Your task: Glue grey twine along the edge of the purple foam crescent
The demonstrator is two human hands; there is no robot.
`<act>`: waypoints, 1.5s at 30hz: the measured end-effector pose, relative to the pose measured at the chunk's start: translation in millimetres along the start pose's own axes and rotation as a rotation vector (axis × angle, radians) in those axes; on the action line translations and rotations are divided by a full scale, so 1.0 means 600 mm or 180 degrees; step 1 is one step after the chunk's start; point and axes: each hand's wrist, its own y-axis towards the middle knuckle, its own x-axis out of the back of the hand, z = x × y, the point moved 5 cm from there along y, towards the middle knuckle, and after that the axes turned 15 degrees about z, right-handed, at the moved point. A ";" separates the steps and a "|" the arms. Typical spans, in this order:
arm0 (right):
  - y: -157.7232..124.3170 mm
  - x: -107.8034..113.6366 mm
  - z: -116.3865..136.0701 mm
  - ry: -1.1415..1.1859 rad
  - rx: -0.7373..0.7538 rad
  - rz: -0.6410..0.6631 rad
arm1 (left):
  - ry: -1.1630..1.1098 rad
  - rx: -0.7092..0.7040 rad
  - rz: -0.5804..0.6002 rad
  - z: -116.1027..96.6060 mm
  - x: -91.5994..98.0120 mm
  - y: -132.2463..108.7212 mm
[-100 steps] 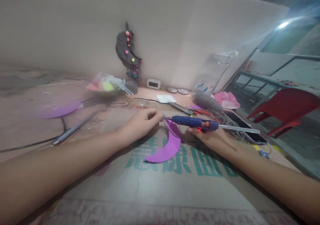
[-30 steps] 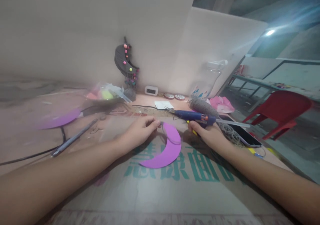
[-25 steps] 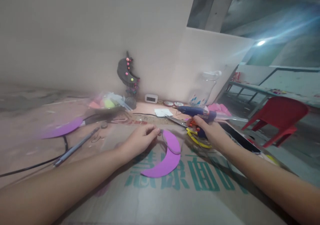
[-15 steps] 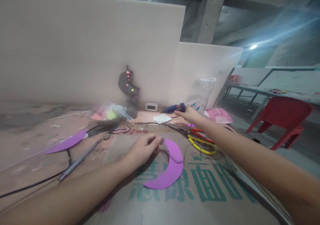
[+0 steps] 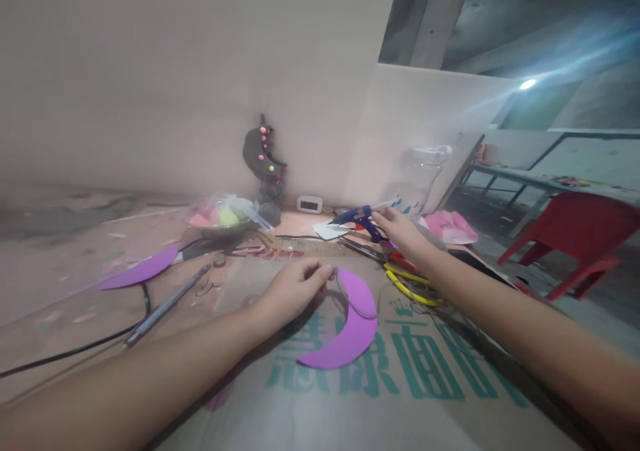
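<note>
My left hand (image 5: pixel 295 289) is closed in a pinch at the upper tip of a purple crescent cutout (image 5: pixel 364 334), which lies on printed cardboard (image 5: pixel 350 417). A thin grey wire (image 5: pixel 356 306) curves over the crescent and meets the pinched tip. Farther back, a blue hot glue gun (image 5: pixel 356 216) rests with its nozzle over a white paper piece (image 5: pixel 330 231). Just behind the gun's handle is my right hand (image 5: pixel 400 229), its fingers slightly apart and not wrapped round the handle; whether a fingertip still touches it is unclear.
Yellow-handled pliers (image 5: pixel 413 287) and coiled wire lie under my right forearm. At left are another purple cutout (image 5: pixel 143 269), a grey pen-like tool (image 5: pixel 167 306) and a bowl of pompoms (image 5: pixel 220 221). A dark crescent ornament (image 5: pixel 260 154), small clock (image 5: pixel 309 204) and clear bottle (image 5: pixel 423 177) stand behind.
The glue gun has gone from my right hand's grip to resting handle-down, and that hand has drawn back slightly to the right. My left hand keeps its pinch. The camera view has shifted.
</note>
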 end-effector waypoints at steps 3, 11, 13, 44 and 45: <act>-0.070 0.004 0.028 0.0495 0.0501 -0.0391 | 0.0027 -0.0006 -0.0034 0.000 0.001 0.001; -0.196 -0.044 0.095 0.0465 0.0289 0.1199 | 0.0176 -0.0193 -0.0196 -0.012 0.006 -0.007; -0.207 -0.048 0.088 0.0621 0.0047 0.1513 | 0.0151 -0.0171 -0.0213 -0.013 0.008 -0.008; -0.206 -0.093 0.075 0.1334 0.0126 0.2146 | 0.0522 -0.0189 0.0337 -0.027 -0.009 -0.010; -0.205 -0.093 0.071 0.1349 0.0137 0.2144 | 0.0536 -0.0179 0.0350 -0.028 -0.010 -0.010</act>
